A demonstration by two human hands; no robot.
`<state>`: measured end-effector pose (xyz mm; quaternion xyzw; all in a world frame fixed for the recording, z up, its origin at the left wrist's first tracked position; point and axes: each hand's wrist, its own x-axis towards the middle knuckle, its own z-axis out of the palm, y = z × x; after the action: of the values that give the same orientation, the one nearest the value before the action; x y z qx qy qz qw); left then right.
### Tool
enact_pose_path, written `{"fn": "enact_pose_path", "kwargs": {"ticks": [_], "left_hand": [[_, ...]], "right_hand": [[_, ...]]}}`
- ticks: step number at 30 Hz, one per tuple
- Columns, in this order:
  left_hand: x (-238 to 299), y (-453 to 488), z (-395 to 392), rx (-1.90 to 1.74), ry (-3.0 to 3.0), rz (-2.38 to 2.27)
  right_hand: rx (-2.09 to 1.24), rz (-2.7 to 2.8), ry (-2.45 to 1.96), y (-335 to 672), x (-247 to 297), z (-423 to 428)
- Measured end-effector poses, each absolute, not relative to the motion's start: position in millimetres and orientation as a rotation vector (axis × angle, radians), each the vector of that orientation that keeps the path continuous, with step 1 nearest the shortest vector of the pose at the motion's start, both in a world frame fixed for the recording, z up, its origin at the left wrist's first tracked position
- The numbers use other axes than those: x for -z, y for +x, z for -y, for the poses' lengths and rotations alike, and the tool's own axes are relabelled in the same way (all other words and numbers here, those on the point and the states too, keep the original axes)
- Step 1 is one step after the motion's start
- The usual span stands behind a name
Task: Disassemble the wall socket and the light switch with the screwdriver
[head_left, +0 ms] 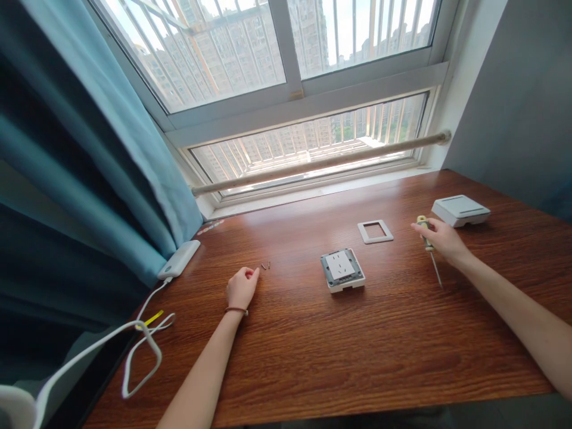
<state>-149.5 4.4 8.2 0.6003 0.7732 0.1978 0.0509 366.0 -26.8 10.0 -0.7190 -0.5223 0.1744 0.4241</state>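
Note:
My right hand (pixel 442 239) grips a screwdriver (pixel 423 225) by its yellow and grey handle, the thin metal shaft pointing down toward the table. On the left, my left hand (pixel 241 289) rests with its fingers curled together; whatever they may hold is hidden. Just beyond its fingertips lie two small screws (pixel 266 266). Between my hands sits a wall socket (pixel 341 266) with a white face and grey frame on a white back box. Behind it lies a white square cover frame (pixel 375 231), lying flat.
A white switch box (pixel 461 210) stands at the right, close behind my right hand. At the left edge are a white power strip (pixel 179 260) and its looping white cable (pixel 156 351). Blue curtains (pixel 147 179) hang there, and a window with a rail (pixel 322 165) borders the wooden table (pixel 286 357).

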Motion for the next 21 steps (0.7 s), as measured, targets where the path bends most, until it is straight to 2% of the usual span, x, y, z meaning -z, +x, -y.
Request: {"fn": "enact_pose_path", "kwargs": {"ticks": [2, 6, 10, 21], "left_hand": [[-1.2, -150.9, -7.3, -0.562, 1.778, -2.408], [2.7, -142.6, -13.0, -0.49, 1.748, -2.45], [2.6, -138.6, -17.0, -0.444, 1.789, -2.442], [2.8, -136.8, -19.7, -0.41, 1.914, -2.371]], "right_hand": [[-0.233, 1.456, -1.981, 381.3, 5.6, 22.2], [-0.089, 1.561, -2.197, 391.0, 18.7, 22.4], [-0.072, 1.545, -2.342, 398.8, 19.4, 21.7], [-0.065, 1.556, -2.396, 401.5, 17.9, 20.3]]}}
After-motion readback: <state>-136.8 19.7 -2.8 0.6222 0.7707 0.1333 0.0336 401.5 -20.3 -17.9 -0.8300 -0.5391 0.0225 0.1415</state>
